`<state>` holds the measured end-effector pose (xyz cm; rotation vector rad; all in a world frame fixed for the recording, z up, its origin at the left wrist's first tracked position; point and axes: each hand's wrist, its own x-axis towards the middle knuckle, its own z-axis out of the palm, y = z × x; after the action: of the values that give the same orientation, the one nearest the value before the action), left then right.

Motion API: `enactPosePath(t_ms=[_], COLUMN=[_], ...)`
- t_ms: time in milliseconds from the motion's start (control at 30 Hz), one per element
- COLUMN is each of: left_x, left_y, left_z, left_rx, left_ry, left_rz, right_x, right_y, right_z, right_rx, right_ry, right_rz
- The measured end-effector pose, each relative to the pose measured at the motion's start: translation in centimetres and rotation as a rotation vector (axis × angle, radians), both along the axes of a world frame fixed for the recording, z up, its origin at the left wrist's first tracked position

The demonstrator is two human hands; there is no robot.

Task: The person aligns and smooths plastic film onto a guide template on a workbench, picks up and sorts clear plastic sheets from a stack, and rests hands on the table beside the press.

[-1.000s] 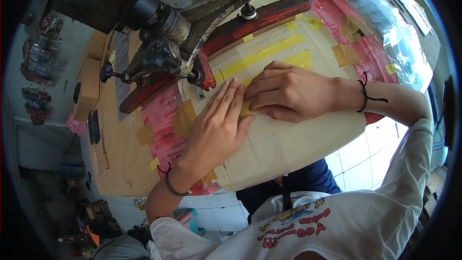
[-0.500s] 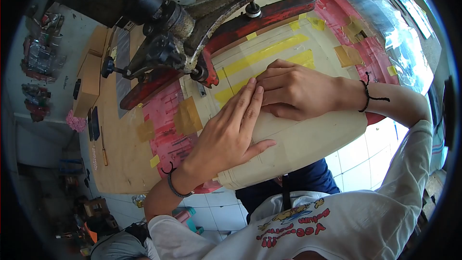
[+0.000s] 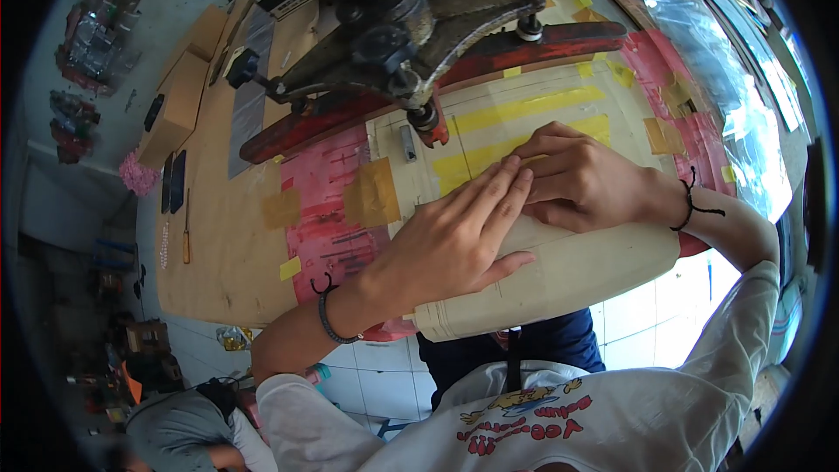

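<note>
A cream-coloured board (image 3: 559, 284) with a rounded near end lies in front of me, with strips of yellow tape (image 3: 524, 107) across its surface. My left hand (image 3: 459, 240) lies over the board, its fingers stretched out and its thumb apart. Its fingertips meet the fingers of my right hand (image 3: 581, 179). The right hand is bent over the board, fingers curled and pressed together near the lower yellow strip. Whatever may be under or between those fingers is hidden.
Beyond my hands stands a metal clamp frame (image 3: 472, 22) with a red bar (image 3: 542, 48). Pink-red taped areas (image 3: 336, 197) flank the board. To the left are cardboard boxes (image 3: 179, 105) and a thin wooden-handled tool (image 3: 186, 245). Another person (image 3: 179, 428) is low at the left.
The view has shifted, so the board, clamp frame and hands appear further right. Both hands keep nearly the same pose and place on the board.
</note>
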<state>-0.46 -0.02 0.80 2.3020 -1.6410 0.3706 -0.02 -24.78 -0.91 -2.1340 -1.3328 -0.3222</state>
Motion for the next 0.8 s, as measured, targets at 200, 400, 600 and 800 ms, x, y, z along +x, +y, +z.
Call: enactPosePath(t_ms=[200, 400, 600, 800], left_x=[-0.2, -0.3, -0.3, -0.1], left_y=[0.1, 0.3, 0.3, 0.4], left_z=[-0.5, -1.2, -1.2, -1.2], left_rx=[-0.045, -0.097, -0.113, -0.150], left_ry=[0.025, 0.060, 0.050, 0.071], left_rz=[0.026, 0.013, 0.025, 0.045], right_x=[-0.1, 0.0, 0.1, 0.1], right_y=[0.1, 0.2, 0.2, 0.1], right_z=[0.3, 1.0, 1.1, 1.1], right_rx=[-0.044, -0.075, -0.072, -0.059], right_ry=[0.019, 0.031, 0.038, 0.063], right_rz=[-0.025, 0.001, 0.030, 0.086])
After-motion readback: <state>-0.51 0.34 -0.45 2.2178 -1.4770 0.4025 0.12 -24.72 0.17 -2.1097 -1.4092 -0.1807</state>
